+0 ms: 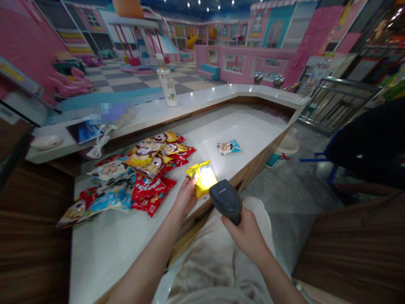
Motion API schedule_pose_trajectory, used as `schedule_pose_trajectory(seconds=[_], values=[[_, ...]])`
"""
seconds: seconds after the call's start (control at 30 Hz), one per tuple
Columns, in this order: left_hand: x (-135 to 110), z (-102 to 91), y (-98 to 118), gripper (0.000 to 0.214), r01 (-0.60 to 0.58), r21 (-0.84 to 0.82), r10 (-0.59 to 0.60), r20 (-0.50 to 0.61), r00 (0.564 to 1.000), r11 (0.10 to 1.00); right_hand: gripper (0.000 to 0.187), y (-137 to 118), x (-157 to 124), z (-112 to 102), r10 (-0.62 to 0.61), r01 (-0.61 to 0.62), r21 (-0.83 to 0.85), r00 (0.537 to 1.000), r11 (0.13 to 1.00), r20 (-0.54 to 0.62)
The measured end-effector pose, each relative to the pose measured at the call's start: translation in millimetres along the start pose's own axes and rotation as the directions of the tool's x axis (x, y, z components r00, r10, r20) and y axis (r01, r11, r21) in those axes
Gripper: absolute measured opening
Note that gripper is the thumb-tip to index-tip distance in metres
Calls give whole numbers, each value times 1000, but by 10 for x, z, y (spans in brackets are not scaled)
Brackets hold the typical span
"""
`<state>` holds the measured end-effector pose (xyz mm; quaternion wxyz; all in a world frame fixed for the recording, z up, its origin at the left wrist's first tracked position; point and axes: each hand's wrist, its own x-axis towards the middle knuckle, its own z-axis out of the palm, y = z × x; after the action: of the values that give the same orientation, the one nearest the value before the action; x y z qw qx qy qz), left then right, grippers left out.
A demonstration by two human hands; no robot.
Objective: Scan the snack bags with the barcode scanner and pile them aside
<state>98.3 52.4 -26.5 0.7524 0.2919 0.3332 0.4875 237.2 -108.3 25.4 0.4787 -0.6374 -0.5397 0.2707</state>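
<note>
My left hand (187, 195) grips a yellow snack bag (202, 179) by its left edge, over the front edge of the white desk. Wrapped round the handle of a dark grey barcode scanner (225, 198) is my right hand (248, 230). The scanner's head points at the bag, and bright light washes out the bag's face. To the left lies a heap of snack bags: yellow ones (151, 154) on top, red ones (152, 192) beneath, and blue-and-white ones (107, 198) at the side. One small blue-and-white bag (229, 147) lies alone beyond my hands.
A white bottle (167, 84) stands on the raised ledge (205, 96). White cable (100, 141) hangs off the ledge at left. On the floor at right are a bucket (283, 151) and a person in dark clothes (373, 143) on a blue stool.
</note>
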Motion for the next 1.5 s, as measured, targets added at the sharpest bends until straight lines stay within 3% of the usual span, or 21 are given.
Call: schedule_pose_trajectory(seconds=[0.43,0.5,0.57,0.6,0.67,0.73,0.77,0.87,1.0,1.13,1.2,1.3,1.4,1.5], values=[[33,85,91,39,96,16,-97,45,994,995,14,61,-88,-115,16,-16,-13,999,1000,-48],[181,185,150,41,30,99,-38,76,996,995,13,113,-108,-169,47,-50,-30,996,998,-77],[419,351,212,44,-173,264,150,107,983,949,16,160,-114,-215,58,-61,-23,992,998,-111],[562,455,234,46,-305,365,271,143,952,879,18,181,-112,-233,59,-62,-18,991,998,-121],[860,673,233,51,-540,560,470,280,837,628,20,217,-101,-260,60,-62,-12,989,998,-135],[1124,857,145,57,-637,706,507,444,739,309,18,253,-86,-280,62,-66,-23,987,998,-146],[1230,923,67,62,-629,760,469,500,728,164,18,273,-78,-288,62,-68,-29,986,997,-153],[1457,1013,-231,76,-514,846,319,530,785,-140,18,339,-54,-309,68,-74,-28,983,997,-172],[1694,1080,-452,65,-486,825,267,557,787,-287,16,405,-7,-321,74,-80,-21,977,997,-202],[1875,1266,-349,66,-494,819,202,558,805,-290,16,397,50,-302,82,-86,-15,981,996,-175],[1833,1343,-259,69,-521,810,204,576,792,-268,17,383,69,-283,78,-82,-17,985,996,-155],[1502,1316,-104,70,-617,753,265,658,705,-229,17,378,76,-250,75,-77,-13,987,997,-141],[962,1060,151,67,-653,723,347,686,639,-225,14,381,65,-223,66,-67,0,988,998,-138],[486,633,577,64,-556,782,457,619,639,-283,12,364,40,-207,57,-56,9,990,998,-131]])
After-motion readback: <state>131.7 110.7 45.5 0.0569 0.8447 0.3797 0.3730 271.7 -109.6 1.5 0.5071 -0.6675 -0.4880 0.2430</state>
